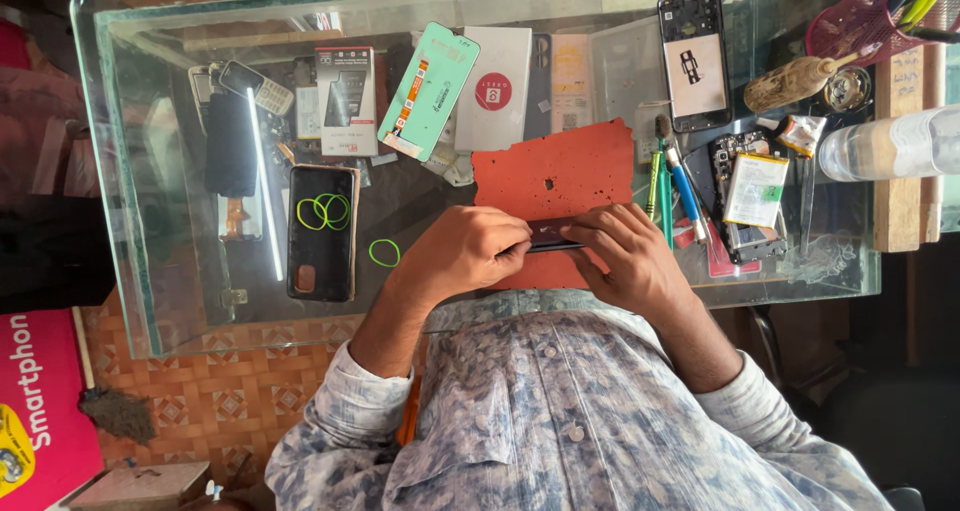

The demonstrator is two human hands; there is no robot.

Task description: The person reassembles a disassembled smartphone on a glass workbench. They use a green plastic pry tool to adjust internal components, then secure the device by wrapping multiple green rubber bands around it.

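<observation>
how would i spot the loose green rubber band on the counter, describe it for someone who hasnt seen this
Start at the glass counter and find the red mat near its middle. Between that mat and the dark phone lying on the other side, a single green band lies flat on the glass. The other green bands sit on that phone; this one lies alone.
</observation>
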